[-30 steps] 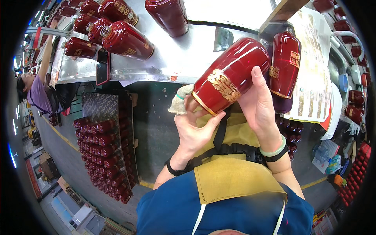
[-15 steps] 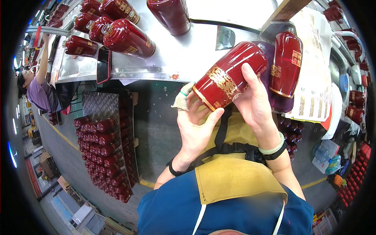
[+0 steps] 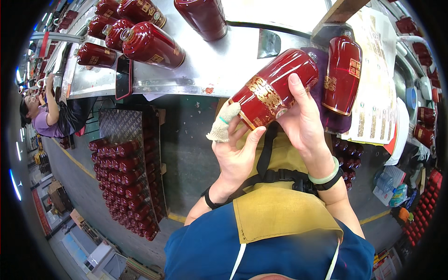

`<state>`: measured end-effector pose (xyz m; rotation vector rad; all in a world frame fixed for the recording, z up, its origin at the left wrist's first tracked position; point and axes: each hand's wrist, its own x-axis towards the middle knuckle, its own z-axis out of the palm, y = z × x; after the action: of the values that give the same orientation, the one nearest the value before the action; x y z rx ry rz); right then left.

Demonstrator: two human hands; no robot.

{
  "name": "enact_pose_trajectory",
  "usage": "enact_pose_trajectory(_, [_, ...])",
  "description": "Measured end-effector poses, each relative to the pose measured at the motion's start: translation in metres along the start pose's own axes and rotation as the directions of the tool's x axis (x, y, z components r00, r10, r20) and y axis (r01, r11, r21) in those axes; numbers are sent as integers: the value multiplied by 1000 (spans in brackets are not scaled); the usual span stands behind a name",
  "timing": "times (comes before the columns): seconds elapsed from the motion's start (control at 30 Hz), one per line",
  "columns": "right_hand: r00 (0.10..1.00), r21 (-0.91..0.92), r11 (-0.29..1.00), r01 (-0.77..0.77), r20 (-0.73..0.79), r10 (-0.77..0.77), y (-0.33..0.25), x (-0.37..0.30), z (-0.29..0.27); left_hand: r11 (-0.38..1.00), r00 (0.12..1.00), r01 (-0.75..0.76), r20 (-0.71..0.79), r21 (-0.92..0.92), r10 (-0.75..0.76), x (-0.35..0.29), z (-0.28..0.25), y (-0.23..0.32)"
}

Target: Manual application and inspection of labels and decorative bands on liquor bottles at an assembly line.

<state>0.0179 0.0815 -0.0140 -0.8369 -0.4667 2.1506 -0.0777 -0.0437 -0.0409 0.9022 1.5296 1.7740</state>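
Red bottle (image 3: pixel 291 70) with a gold patterned band is held aslant in both hands beside the workbench's front edge, base toward the lower left, neck toward the upper right. The left hand (image 3: pixel 234 156) is curled on the base end, thumb at the rim, a pale fabric cover (image 3: pixel 224 123) on one finger; the right hand (image 3: pixel 304 119) is bent part way round the side, palm and thumb on it, its other fingers hidden behind.

The workbench (image 3: pixel 200 72) has a bright, marked metal top. Near its left front corner a dark phone (image 3: pixel 123 77) lies at the edge, a cluster of bottles (image 3: pixel 154 45) behind it. Toward the right end, a second gold-marked bottle (image 3: pixel 343 77) rests near a wooden bar (image 3: pixel 343 14), beside printed sheets (image 3: pixel 371 88).

Below the front edge, stacked rows of bottles (image 3: pixel 123 179) stand over a grey floor (image 3: pixel 186 158) with a yellow line (image 3: pixel 77 156). A co-worker (image 3: pixel 45 116) in purple is at far left. At the badly bent right rim, the red rows (image 3: pixel 424 210) seem to be more bottles.
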Motion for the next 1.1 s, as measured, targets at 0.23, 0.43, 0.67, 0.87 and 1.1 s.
enact_pose_trajectory(0.23, [1000, -5, 1000, -10, -16, 10, 0, 2, -2, 992, 994, 107, -9, -70, -108, 0, 3, 0])
enact_pose_trajectory(0.43, [1000, -121, 993, 2, -28, -5, 0, -6, 6, 948, 998, -54, 51, 315, 40, 12, -12, 0])
enact_pose_trajectory(0.67, [974, -3, 1000, -26, 223, 26, -4, -8, -7, 990, 989, 125, 82, -61, -119, 10, -19, 15])
enact_pose_trajectory(0.87, [987, -122, 990, -67, 137, 83, -6, 2, 2, 955, 962, 231, 190, -189, -195, 3, -17, 22])
enact_pose_trajectory(1.1, [980, -194, 972, -131, 121, 157, -5, 7, 4, 957, 959, 245, 184, -158, -215, -6, -25, 20])
